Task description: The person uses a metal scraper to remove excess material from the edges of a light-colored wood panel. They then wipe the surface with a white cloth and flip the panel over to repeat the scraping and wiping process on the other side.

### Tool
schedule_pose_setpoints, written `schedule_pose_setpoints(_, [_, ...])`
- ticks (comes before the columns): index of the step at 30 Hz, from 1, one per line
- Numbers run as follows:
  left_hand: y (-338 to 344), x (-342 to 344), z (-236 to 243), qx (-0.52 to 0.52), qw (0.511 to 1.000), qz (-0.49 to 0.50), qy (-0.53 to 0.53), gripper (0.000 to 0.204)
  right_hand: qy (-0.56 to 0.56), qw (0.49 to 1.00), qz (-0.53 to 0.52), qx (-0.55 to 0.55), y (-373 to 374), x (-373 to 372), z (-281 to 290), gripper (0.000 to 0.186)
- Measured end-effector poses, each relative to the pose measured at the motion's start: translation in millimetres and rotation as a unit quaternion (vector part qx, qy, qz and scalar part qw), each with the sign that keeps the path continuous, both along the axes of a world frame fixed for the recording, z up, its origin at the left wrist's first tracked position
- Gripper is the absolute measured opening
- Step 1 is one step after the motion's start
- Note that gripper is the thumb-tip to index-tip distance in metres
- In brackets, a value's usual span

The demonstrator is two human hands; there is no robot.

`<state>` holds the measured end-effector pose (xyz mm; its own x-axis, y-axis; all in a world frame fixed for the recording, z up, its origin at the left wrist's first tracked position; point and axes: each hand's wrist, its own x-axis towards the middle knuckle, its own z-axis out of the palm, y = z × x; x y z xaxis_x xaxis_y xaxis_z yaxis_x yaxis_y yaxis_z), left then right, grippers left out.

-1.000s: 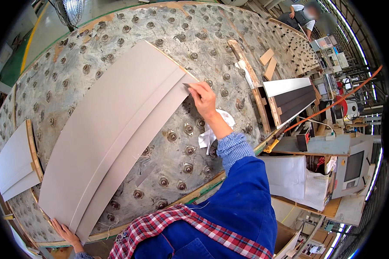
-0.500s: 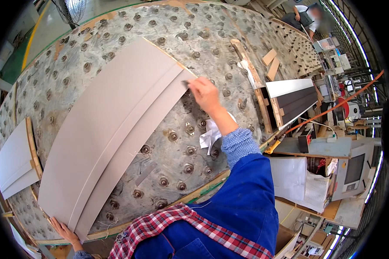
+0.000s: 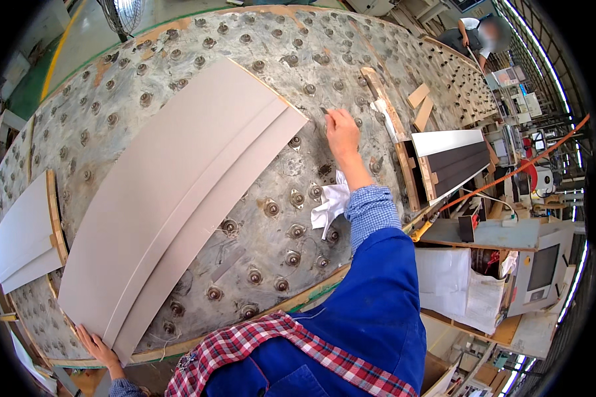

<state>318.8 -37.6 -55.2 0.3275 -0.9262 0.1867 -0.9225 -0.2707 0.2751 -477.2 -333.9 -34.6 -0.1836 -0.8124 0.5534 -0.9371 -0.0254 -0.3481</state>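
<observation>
A long beige-grey panel (image 3: 179, 172) with a raised step along its length lies slantwise over the metal roller table (image 3: 245, 261). Against its near left end rests my left hand (image 3: 101, 349), fingers stretched out and touching the edge. My right hand (image 3: 344, 135) is in the air just past the panel's far right corner, apart from it. Its fingers pinch a small dark flat piece (image 3: 324, 110), too small to name. Below that hand lies a crumpled white cloth or paper (image 3: 331, 204). A thin grey strip (image 3: 228, 264) is on the table near the panel.
A shorter pale panel (image 3: 26, 241) lies at the far left. To the right are wooden strips (image 3: 384, 106), a white and dark panel stack (image 3: 450, 159) and an orange hose (image 3: 516, 165). A person (image 3: 473, 36) stands at the far right. Boxes and equipment stand beyond the table's right edge.
My right hand has come off the panel's far corner and moved right, still pinching the small dark piece. My left hand stays at the panel's near end.
</observation>
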Motion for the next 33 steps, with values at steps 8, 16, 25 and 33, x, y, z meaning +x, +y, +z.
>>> schedule_pose_setpoints(8, [-7.9,-18.5,-5.2,-0.01,1.0,0.011,0.022,0.05,-0.096,0.993,0.033,-0.053,4.6,55.3,-10.5,0.013])
schedule_pose_setpoints(16, [-38.7,-82.7,0.1,-0.026,0.995,0.035,0.085,0.055,-0.115,0.98,0.163,-0.018,91.1,201.1,-5.2,0.019])
schedule_pose_setpoints(25, [-53.7,-119.3,6.1,-0.047,0.989,0.047,0.131,0.058,-0.112,0.912,0.392,0.047,189.1,343.7,-2.3,0.026])
schedule_pose_setpoints(33, [-60.1,-122.4,13.7,-0.061,0.994,-0.093,0.007,0.046,-0.093,0.989,0.092,-0.068,79.3,209.3,-1.6,0.016])
